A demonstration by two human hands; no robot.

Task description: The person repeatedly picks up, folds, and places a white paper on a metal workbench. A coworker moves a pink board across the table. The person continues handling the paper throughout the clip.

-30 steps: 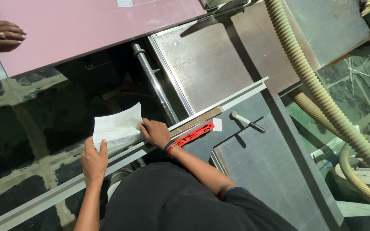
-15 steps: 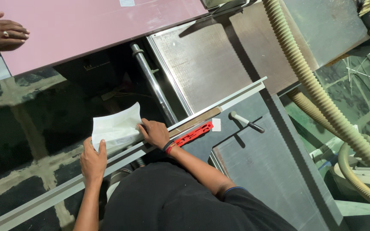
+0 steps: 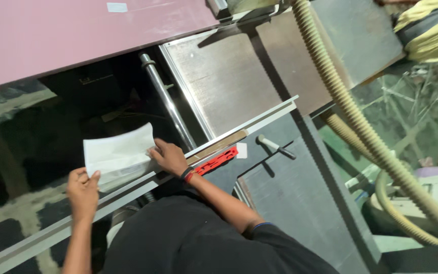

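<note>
Left of centre, the white paper sheet [image 3: 119,155] looks light and floppy, best held by its edges: left hand [image 3: 82,190] pinches its lower-left corner, right hand [image 3: 168,157] presses its right edge flat.

A pink panel [image 3: 77,35] lies beside a steel machine table [image 3: 224,81], ribbed hose [image 3: 351,111] alongside

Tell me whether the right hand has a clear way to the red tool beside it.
Probably yes. The right hand rests on the white sheet, and the red tool lies just past its wrist on the rail, uncovered, with nothing between them.
</note>
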